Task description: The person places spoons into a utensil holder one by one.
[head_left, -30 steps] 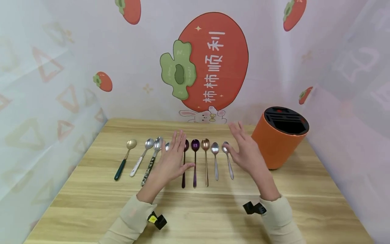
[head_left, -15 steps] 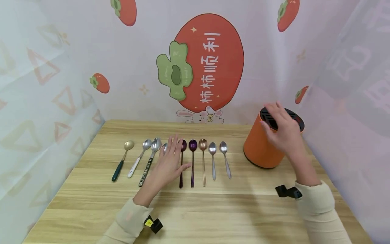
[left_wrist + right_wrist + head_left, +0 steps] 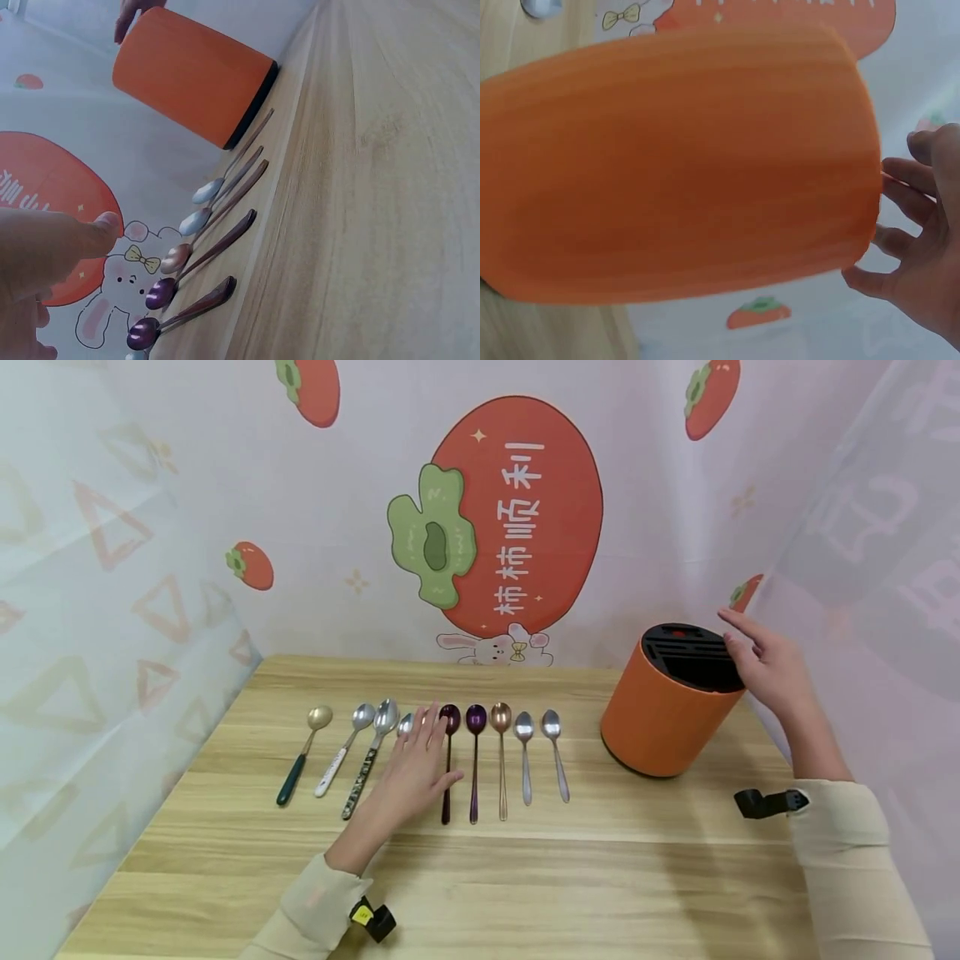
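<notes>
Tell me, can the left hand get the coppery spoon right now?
Probably yes. The left hand is nearby, nothing covers the coppery spoon, and the purple spoon beside it lies flat, so the hand could likely pass over.

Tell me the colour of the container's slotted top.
The slotted top is mainly black; the head view shows it best.

Head view looks down; wrist views share the orange holder.
</notes>
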Demonstrator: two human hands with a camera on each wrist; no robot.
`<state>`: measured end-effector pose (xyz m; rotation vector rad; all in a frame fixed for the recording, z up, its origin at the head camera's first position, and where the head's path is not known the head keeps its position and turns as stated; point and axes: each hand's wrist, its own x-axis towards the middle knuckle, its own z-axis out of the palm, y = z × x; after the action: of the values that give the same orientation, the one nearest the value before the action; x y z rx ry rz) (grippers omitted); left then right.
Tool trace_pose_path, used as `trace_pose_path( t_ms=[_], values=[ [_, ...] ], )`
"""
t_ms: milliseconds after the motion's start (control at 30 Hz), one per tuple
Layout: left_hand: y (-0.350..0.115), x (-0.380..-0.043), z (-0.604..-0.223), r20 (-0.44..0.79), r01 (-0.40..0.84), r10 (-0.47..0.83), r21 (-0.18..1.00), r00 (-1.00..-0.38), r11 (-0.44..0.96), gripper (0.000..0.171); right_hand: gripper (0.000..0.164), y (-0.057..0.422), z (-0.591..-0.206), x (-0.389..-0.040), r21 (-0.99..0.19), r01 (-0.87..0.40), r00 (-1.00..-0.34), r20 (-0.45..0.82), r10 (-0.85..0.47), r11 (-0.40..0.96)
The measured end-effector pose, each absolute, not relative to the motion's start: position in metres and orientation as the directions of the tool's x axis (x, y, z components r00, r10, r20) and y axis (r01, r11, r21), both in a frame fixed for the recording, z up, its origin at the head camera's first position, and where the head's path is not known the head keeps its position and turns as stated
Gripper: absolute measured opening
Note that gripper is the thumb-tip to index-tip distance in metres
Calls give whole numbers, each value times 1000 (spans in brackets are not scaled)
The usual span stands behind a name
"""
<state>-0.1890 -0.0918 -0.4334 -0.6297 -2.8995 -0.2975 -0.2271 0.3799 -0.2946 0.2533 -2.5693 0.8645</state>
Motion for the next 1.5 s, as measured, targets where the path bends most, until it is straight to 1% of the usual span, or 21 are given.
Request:
trace_pose_path(
  t_ms=[133,200,300,400,500,600,667,833,900,1067,1233,1333,1500],
  values=[
    [-92,-189,-437,198,426,393,165,-898,890,84,39,396,-305,-235,-585,-264,-916,401,-10,767],
    [-91,-189,-438,191,426,393,186,-900,885,81,40,403,-312,-238,-631,-253,-935,354,-18,733],
    [-90,-189,-441,189,438,401,237,-896,867,73,44,410,-319,-240,-727,-205,-969,247,-29,655],
    [-88,-190,-444,218,463,415,264,-883,846,62,46,413,-325,-240,-793,-169,-983,181,-40,586],
    [-87,-192,-448,254,475,418,232,-872,849,51,44,411,-327,-242,-811,-165,-985,167,-48,562],
    [-85,-194,-450,259,453,399,199,-880,869,40,43,409,-326,-244,-817,-162,-985,163,-48,554],
    [-82,-196,-452,241,428,378,203,-894,881,33,43,408,-326,-245,-816,-164,-985,168,-42,554],
    [-74,-202,-453,166,359,324,272,-931,893,12,44,408,-327,-245,-814,-177,-980,199,-22,553],
    [-71,-205,-453,157,337,302,298,-940,893,12,43,409,-328,-245,-812,-187,-977,215,-15,554],
    [-65,-210,-456,173,302,259,308,-950,902,27,42,409,-328,-245,-806,-203,-968,250,9,556],
    [-59,-212,-456,172,261,218,287,-961,922,25,42,406,-328,-246,-796,-204,-964,266,27,571],
    [-59,-212,-457,147,226,190,291,-971,930,25,41,405,-330,-247,-791,-219,-960,279,18,571],
    [-62,-216,-462,72,171,156,373,-985,912,25,41,405,-334,-250,-790,-230,-959,283,5,568]
  ],
)
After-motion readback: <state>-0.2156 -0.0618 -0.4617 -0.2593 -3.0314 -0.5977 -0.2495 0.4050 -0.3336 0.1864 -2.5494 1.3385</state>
